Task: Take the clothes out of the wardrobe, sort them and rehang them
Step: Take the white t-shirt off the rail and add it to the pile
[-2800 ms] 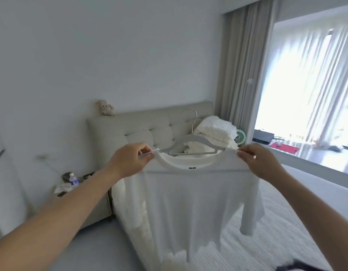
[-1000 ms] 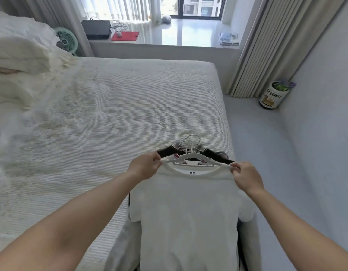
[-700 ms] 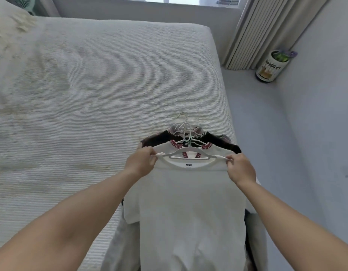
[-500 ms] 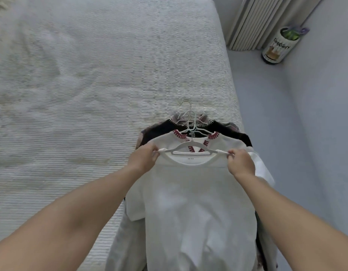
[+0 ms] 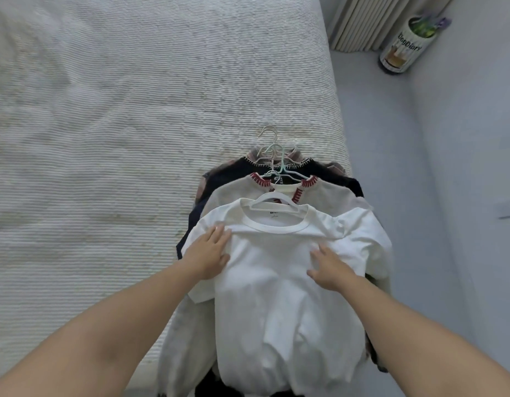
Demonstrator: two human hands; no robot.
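Clothes on hangers lie stacked at the right-hand edge of the bed (image 5: 133, 110), which fills the left and middle of the view under a ribbed, off-white cover; its surface is rumpled toward the far left. The left hand (image 5: 208, 256) rests flat on the left shoulder of the white T-shirt (image 5: 279, 282), fingers straight and together, gripping nothing. That shirt tops the pile, spread front-up on a white hanger (image 5: 272, 203) whose bar shows inside the round collar; its lower part hangs over the near edge of the bed. Directly under it, further from the camera, lies a cream top with red stitched trim (image 5: 236, 190) at the neckline; beneath that, a dark top with pale stitched trim (image 5: 231, 173); a patterned garment (image 5: 253, 153) peeks out at the very back, too hidden to tell its kind. Several hanger hooks (image 5: 272, 147) bunch together above the collars, pointing up the bed. The right hand (image 5: 329, 267) lies palm-down on the shirt's chest, right of centre, fingers spread and relaxed, holding nothing. To the right of the pile runs a strip of pale grey floor (image 5: 391, 124) beside a wall; at the far end stands a printed cylindrical canister (image 5: 405, 44) with green contents showing at its top, just beside pleated beige curtains (image 5: 365, 21).
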